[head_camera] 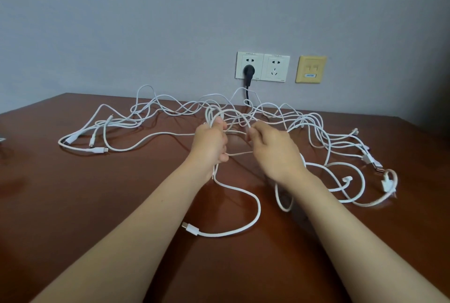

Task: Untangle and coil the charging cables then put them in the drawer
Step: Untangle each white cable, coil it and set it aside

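Brown counter (121, 205), grey wall at 12 o'clock. Tangled white cables (304, 120) spread centre. Left hand (210, 143) clamped on small coil (214, 112); right hand (270, 146) fingers pinched on strand. Risk: hard pull tightening knot; free plug (190, 227) at 6 o'clock snagging loops.

The charging cables (243, 117) sprawl across the worktop (97, 205) from frame left to right, tangled at centre. Both hands, the left hand (210, 143) and right hand (272, 149), meet over that tangle. One cable end (190, 227) lies nearer, lower centre. Wall sockets (262, 67) sit behind, upper centre.
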The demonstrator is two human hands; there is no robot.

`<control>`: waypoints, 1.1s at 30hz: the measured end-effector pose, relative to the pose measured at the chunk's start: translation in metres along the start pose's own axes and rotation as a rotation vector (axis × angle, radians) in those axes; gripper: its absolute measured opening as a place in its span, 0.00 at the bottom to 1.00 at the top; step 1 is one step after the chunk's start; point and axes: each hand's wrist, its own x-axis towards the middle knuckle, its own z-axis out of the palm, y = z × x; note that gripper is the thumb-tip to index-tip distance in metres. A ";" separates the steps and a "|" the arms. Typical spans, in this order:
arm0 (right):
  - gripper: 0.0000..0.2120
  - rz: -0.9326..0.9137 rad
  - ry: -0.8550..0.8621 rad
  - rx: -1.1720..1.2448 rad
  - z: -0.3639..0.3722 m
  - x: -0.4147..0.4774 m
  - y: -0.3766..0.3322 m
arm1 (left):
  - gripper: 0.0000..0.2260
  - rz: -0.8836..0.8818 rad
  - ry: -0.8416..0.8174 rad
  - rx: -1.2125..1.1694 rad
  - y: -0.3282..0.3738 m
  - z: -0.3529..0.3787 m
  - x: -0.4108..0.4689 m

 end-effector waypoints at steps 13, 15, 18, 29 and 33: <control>0.09 -0.120 -0.061 -0.039 0.001 -0.004 -0.013 | 0.10 0.375 0.126 0.525 -0.014 0.010 -0.010; 0.10 -0.138 -0.067 -0.056 0.001 -0.005 -0.014 | 0.12 0.399 0.125 0.577 -0.013 0.011 -0.012; 0.11 -0.149 -0.051 -0.010 -0.002 -0.005 -0.015 | 0.10 0.454 0.080 0.500 -0.012 0.012 -0.013; 0.17 -0.008 -0.130 0.003 -0.004 -0.006 -0.017 | 0.12 0.479 0.055 0.888 -0.001 0.000 -0.009; 0.13 -0.031 -0.123 -0.047 -0.005 -0.007 -0.018 | 0.10 0.516 0.096 0.981 -0.002 -0.002 -0.009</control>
